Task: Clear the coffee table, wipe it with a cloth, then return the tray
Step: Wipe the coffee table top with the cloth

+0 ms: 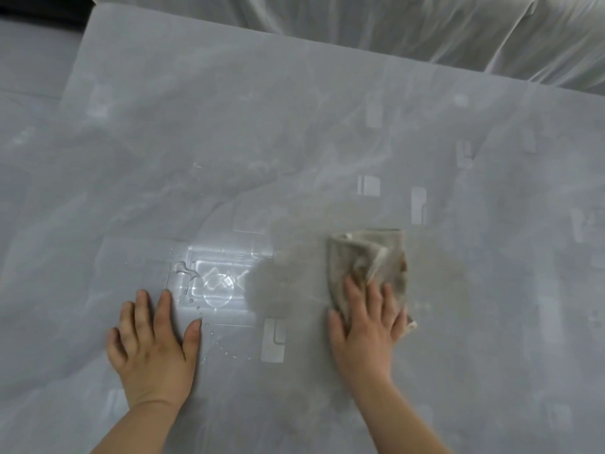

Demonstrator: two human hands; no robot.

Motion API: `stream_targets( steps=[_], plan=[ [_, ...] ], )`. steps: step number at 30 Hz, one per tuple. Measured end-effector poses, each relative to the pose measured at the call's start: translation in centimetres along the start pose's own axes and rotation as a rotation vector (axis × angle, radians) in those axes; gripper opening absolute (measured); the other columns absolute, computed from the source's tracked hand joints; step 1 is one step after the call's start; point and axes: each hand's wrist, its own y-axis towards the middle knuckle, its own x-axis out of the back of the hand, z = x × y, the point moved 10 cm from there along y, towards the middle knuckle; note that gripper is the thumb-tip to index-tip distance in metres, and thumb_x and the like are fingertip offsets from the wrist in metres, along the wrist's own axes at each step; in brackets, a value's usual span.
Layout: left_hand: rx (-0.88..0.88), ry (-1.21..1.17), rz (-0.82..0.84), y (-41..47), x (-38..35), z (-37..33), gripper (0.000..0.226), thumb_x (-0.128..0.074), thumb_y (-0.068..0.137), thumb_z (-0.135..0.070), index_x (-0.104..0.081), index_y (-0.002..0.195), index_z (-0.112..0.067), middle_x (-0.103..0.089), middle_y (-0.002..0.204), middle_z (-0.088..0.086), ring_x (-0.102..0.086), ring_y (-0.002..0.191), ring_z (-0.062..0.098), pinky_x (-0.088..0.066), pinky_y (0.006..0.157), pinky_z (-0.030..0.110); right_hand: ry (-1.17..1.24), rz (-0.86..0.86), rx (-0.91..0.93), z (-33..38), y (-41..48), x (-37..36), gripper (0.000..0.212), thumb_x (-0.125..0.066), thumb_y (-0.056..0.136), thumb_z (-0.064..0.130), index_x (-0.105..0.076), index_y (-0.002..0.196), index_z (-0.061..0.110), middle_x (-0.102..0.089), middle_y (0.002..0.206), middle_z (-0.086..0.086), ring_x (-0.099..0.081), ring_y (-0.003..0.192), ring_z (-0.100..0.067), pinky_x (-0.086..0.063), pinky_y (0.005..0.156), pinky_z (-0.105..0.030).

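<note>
**Q:** Where is the cloth found?

**A:** A crumpled beige cloth (370, 257) is seen on the grey, glossy coffee table (229, 142), right of centre and towards the near edge. Its near part is covered by the right hand (366, 326).

**Q:** Which way is it laid?

**A:** Its long axis is set from near to far, roughly in line with the forearm. The bunched, folded end is pointed away, towards a white draped cover (425, 24) beyond the table's far edge.

**Q:** How are the fingers held?

**A:** On the right hand they are held straight, slightly spread, and pressed flat on the cloth; nothing is pinched. The left hand (154, 342) is laid palm down on the bare table, well apart from the cloth, with fingers loosely spread and thumb angled out. A small patch of water (186, 271) and scattered drops are seen just beyond its fingertips.
</note>
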Motion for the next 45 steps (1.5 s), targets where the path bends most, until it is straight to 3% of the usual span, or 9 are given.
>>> stream_targets(
  steps=[10,14,17,20,27,34,36,39,45],
  plan=[
    [0.004,-0.002,-0.031,0.0,-0.1,0.0,0.075,-0.022,0.076,-0.050,-0.042,0.129,-0.001,-0.035,0.140,0.029,-0.025,0.132,0.044,-0.007,0.103,0.041,-0.060,0.012,-0.101,1.2,6.4,-0.1,0.067,-0.038,0.090,0.040,-0.004,0.145,0.022,0.011,0.155,-0.009,0.011,0.142,-0.023,0.016,0.111,-0.034],
    [0.001,-0.015,-0.043,-0.1,0.1,-0.2,0.076,-0.023,0.075,-0.050,-0.042,0.128,0.000,-0.034,0.140,0.030,-0.025,0.132,0.044,-0.008,0.104,0.044,-0.021,0.159,0.366,11.3,2.2,-4.8,0.057,-0.034,0.091,0.033,-0.019,0.143,0.015,0.004,0.154,-0.011,0.000,0.143,-0.029,0.027,0.106,-0.037],
    [0.004,-0.012,-0.039,-0.1,0.0,-0.2,0.077,-0.021,0.074,-0.051,-0.041,0.129,-0.001,-0.033,0.141,0.029,-0.023,0.133,0.043,-0.008,0.105,0.044,-0.062,0.069,0.652,14.1,0.6,-3.5,0.053,-0.029,0.081,0.031,-0.053,0.126,0.017,-0.040,0.144,-0.011,-0.039,0.132,-0.029,-0.021,0.111,-0.045],
    [0.000,-0.003,-0.033,-0.2,0.0,-0.3,0.078,-0.019,0.074,-0.052,-0.039,0.131,-0.002,-0.031,0.143,0.028,-0.021,0.134,0.041,-0.008,0.106,0.044,0.126,0.004,0.321,4.4,6.8,1.3,0.040,-0.043,0.082,0.014,-0.053,0.120,0.023,-0.054,0.129,-0.005,-0.045,0.123,-0.022,-0.033,0.095,-0.019],
    [0.000,-0.001,-0.022,-0.2,-0.2,-0.2,0.079,-0.018,0.074,-0.052,-0.038,0.132,-0.002,-0.030,0.144,0.027,-0.019,0.135,0.041,-0.007,0.106,0.047,0.081,-0.248,-0.374,-9.8,8.2,6.6,0.055,-0.040,0.092,0.011,-0.017,0.141,-0.003,-0.014,0.153,-0.020,-0.012,0.142,-0.029,-0.004,0.113,-0.030],
    [-0.006,0.002,-0.021,-0.2,-0.5,0.2,0.081,-0.016,0.073,-0.054,-0.035,0.134,-0.005,-0.026,0.147,0.024,-0.014,0.137,0.037,-0.005,0.108,0.046,-0.062,0.124,0.577,14.1,-2.6,-4.9,0.054,-0.047,0.083,0.039,-0.045,0.131,0.014,-0.033,0.148,-0.009,-0.031,0.137,-0.025,-0.015,0.115,-0.037],
    [-0.011,0.003,-0.018,-0.2,-0.5,0.2,0.081,-0.015,0.072,-0.054,-0.033,0.135,-0.006,-0.023,0.148,0.022,-0.012,0.138,0.034,-0.003,0.109,0.044,-0.128,0.116,0.665,12.6,-4.2,-3.9,0.045,-0.052,0.076,0.044,-0.063,0.114,0.023,-0.057,0.131,0.000,-0.053,0.121,-0.018,-0.042,0.100,-0.035],
    [-0.008,0.011,-0.002,-0.2,-0.6,0.1,0.078,-0.016,0.074,-0.053,-0.029,0.137,-0.009,-0.019,0.151,0.018,-0.008,0.139,0.031,-0.001,0.109,0.042,-0.051,-0.016,0.488,3.3,-2.9,0.9,0.033,-0.062,0.070,0.024,-0.069,0.100,0.013,-0.067,0.113,-0.013,-0.061,0.107,-0.028,-0.051,0.083,-0.036],
    [-0.016,-0.017,0.008,-0.3,-0.5,-0.1,0.072,-0.025,0.077,-0.046,-0.028,0.138,-0.009,-0.017,0.151,0.018,-0.006,0.140,0.032,-0.001,0.110,0.043,0.127,-0.259,-0.539,-15.5,-4.9,5.6,0.063,-0.042,0.083,0.027,-0.030,0.136,-0.006,-0.028,0.146,-0.027,-0.026,0.136,-0.039,-0.014,0.111,-0.034]
  ],
)
